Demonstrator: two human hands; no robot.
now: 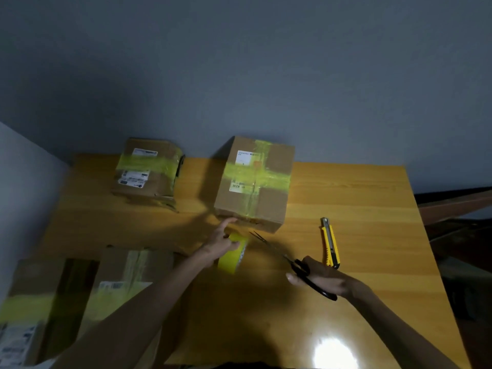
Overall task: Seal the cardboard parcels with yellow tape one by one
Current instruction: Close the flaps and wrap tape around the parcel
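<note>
- Left hand (221, 243) grips yellow tape roll (234, 255) on the table (359, 195), just before cross-taped parcel (253, 182); forefinger straight, touching parcel's near bottom edge
- Right hand (322, 282) clasps black scissors (300, 267), tips beside the roll

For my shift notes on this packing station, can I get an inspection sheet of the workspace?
Surface: wooden table, glare patch near the front edge.
Job's things: centre parcel crossed with yellow tape; far-left parcel banded; near-left parcels taped; tape roll.
Clutter: utility knife lying right of the scissors.
Hands: left hand holds the tape roll, forefinger at the centre parcel; right hand grips the scissors.
Cables: nothing seen.
Surroundings: grey wall; dark furniture at right, unclear.
</note>
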